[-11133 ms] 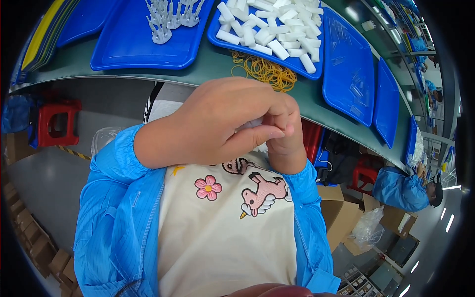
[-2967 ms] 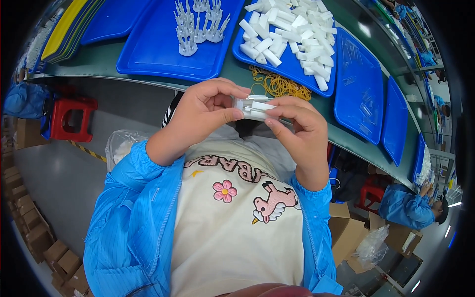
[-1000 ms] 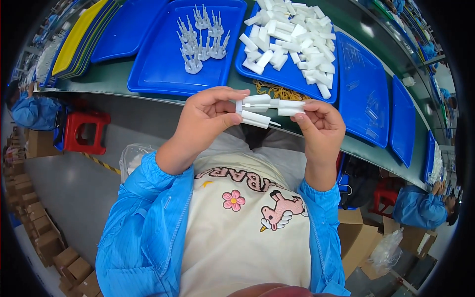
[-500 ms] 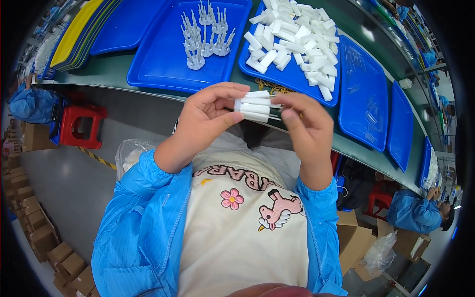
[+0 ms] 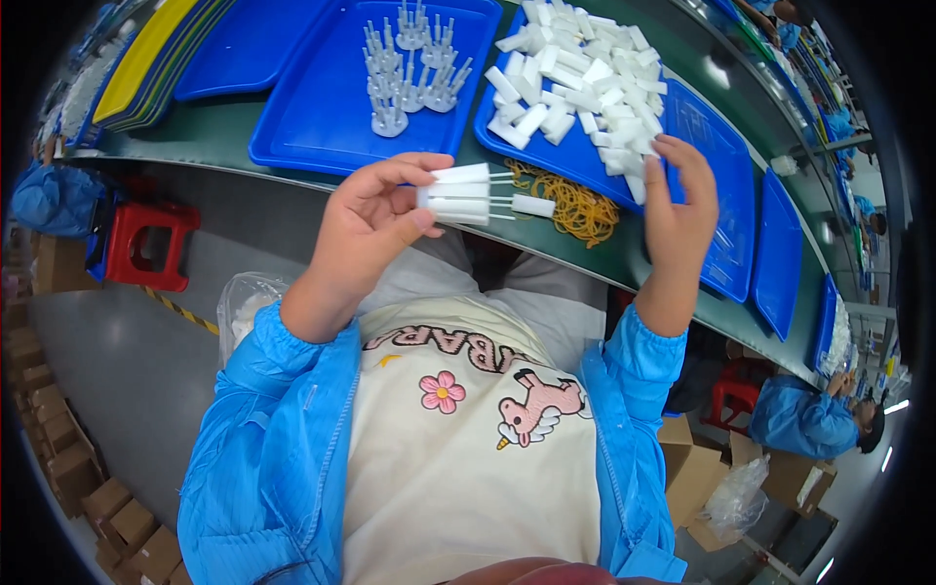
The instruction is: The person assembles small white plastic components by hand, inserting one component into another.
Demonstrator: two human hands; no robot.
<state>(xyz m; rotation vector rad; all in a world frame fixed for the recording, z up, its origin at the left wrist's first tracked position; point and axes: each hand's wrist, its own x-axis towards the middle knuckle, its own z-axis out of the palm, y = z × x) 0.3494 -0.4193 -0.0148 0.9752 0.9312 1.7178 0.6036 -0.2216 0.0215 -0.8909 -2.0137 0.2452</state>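
My left hand (image 5: 375, 219) pinches a pronged clear holder by its base and keeps it lying sideways. White blocks (image 5: 461, 200) sleeve its thin prongs, whose tips stick out to the right. One separate white block (image 5: 533, 206) is farther out, by the prong tips; whether it sits on a prong or lies on the table I cannot tell. Over at the right edge of a blue tray (image 5: 546, 158), my right hand (image 5: 685, 210) is open, thumb and fingers apart, beside the heaped white blocks (image 5: 585, 83).
Bare pronged holders (image 5: 409, 83) stand upright in another blue tray (image 5: 312, 136). Yellow rubber bands (image 5: 585, 213) lie in a pile at the table's near edge. Flatter blue trays (image 5: 726, 263) are to the right. A red stool (image 5: 151, 244) is at the left; a co-worker (image 5: 804, 414) sits at the right.
My right hand has left the holder and moved right to the block tray. The left hand has shifted left with the holder, and the rubber bands are now uncovered.
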